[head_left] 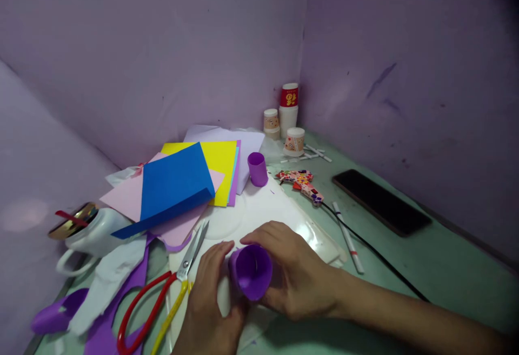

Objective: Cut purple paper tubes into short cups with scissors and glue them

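Note:
A purple paper tube (251,271) is upright in front of me, its open top tilted toward the camera. My right hand (290,268) wraps round its right side, fingers curved behind and thumb in front. On the left side, my left hand (214,290) curls about the tube with its fingertips at the rim and its thumb low by the base; a white gap shows between palm and tube. Both hands are over a white board (227,217). A smaller purple paper tube (258,170) stands farther back. Scissors (184,266) with red and yellow handles lie left of my left hand, blades slightly apart.
Coloured sheets (174,182) and a white mug (103,230) are at left, near purple scraps (130,285). Paper cups (288,120) stand in the back corner. A glue gun (306,185) with a black cable, a marker (347,239) and a phone (381,202) lie at right.

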Action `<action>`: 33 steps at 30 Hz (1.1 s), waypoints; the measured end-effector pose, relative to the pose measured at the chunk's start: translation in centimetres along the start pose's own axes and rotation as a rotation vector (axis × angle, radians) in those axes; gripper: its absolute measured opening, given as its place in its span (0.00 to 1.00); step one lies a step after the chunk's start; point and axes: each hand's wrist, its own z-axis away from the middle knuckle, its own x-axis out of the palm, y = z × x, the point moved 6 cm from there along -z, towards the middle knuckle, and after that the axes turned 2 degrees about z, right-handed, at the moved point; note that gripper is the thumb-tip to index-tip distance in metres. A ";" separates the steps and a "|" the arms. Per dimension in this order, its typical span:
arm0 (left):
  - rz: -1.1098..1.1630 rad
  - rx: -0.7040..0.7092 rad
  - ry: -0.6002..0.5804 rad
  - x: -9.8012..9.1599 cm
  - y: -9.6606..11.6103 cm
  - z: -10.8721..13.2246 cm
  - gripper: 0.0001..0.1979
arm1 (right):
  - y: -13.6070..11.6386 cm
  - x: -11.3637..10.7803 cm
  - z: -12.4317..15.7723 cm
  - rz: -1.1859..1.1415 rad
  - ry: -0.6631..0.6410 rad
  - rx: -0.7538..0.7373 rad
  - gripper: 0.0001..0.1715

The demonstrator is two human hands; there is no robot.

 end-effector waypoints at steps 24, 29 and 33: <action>-0.014 0.211 -0.112 1.4 -0.5 -0.7 0.14 | -0.1 0.5 0.2 -0.008 -0.067 -0.031 0.33; -0.059 0.229 -0.129 1.6 -1.2 -1.4 0.12 | 0.5 0.9 0.3 -0.059 -0.091 -0.008 0.38; 0.039 0.144 -0.184 1.9 -1.9 -1.4 0.16 | 0.8 1.1 0.8 -0.088 -0.123 0.028 0.40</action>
